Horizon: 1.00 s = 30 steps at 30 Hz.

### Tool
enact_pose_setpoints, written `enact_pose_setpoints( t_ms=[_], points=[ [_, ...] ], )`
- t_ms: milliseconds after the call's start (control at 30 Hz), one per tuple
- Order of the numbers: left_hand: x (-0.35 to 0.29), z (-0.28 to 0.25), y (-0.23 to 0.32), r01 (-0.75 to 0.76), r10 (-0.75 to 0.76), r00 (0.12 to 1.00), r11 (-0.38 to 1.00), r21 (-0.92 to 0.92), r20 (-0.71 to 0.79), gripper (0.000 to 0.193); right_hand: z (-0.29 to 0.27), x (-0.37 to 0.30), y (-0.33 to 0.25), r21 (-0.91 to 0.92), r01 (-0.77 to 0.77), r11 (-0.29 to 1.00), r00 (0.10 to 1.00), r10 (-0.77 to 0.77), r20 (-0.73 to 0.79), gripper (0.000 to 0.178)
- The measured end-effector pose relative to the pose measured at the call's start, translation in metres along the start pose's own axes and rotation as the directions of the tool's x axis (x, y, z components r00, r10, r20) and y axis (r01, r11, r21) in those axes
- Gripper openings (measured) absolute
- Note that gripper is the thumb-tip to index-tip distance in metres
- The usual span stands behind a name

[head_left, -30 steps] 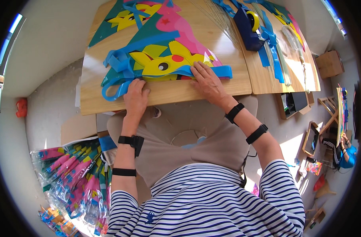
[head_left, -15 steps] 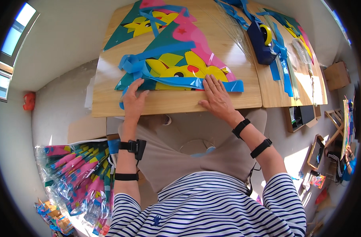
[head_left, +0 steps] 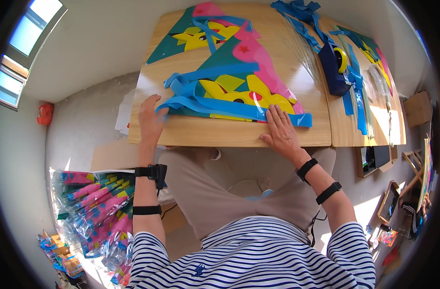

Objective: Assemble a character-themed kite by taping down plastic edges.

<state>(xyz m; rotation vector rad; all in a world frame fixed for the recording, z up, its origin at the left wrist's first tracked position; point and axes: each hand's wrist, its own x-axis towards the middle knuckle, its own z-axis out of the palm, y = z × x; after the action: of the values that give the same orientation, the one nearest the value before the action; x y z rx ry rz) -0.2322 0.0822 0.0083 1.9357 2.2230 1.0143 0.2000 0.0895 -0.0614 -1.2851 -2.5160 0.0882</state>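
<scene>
A triangular printed kite sheet point(head_left: 270, 72) in teal and pink, with a yellow cartoon figure, lies on the wooden table point(head_left: 220, 137) in front of me. Along its near edge runs a blue ribbon point(head_left: 220, 107), looped and bunched at the left end. My right hand point(head_left: 282, 131) is flat and open, its fingertips pressing the ribbon near the sheet's right corner. My left hand point(head_left: 151, 118) is at the ribbon's left fold, thumb and fingers curled around its edge; the fingertips are slightly blurred. Behind lies a second kite sheet point(head_left: 174, 47) with blue ribbon across it.
A dark blue tape dispenser point(head_left: 332, 72) stands to the right, beside thin rods point(head_left: 304, 53) and more blue ribbon point(head_left: 357, 86). Clear-wrapped colourful kites point(head_left: 97, 207) are heaped at my lower left. An open box point(head_left: 372, 161) sits below the right table.
My left hand has shifted outward and its fingers have curled at the ribbon's left fold, which now lies flatter. My right hand stays pressed on the ribbon. The whole view has shifted slightly.
</scene>
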Motion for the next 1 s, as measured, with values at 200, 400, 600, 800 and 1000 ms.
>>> enact_pose_setpoints(
  t_ms=[200,400,600,800,1000],
  points=[
    [0.031,0.068,0.023,-0.045,0.045,0.997,0.999,-0.007,0.061,0.051,-0.003,0.002,-0.003,-0.028,0.003,1.0,1.0,-0.002,0.031,0.081],
    [0.063,0.081,0.014,-0.031,-0.006,0.992,0.957,0.288,0.127,0.041,-0.008,0.004,-0.005,-0.002,-0.005,1.0,0.999,0.005,0.047,0.082],
    [0.095,-0.007,-0.055,-0.009,-0.019,0.999,0.824,0.567,0.044,0.022,-0.012,0.004,-0.008,0.012,-0.003,1.0,0.999,0.002,0.047,0.082],
    [0.088,-0.092,-0.128,0.182,-0.311,0.95,0.648,0.74,0.038,0.022,-0.009,0.008,-0.007,0.006,0.012,1.0,0.998,-0.012,0.055,0.082],
    [0.077,-0.095,-0.118,0.003,-0.177,0.964,0.753,0.658,0.199,0.047,-0.009,0.003,-0.004,-0.038,0.002,0.999,0.998,0.0,0.064,0.082]
  ],
)
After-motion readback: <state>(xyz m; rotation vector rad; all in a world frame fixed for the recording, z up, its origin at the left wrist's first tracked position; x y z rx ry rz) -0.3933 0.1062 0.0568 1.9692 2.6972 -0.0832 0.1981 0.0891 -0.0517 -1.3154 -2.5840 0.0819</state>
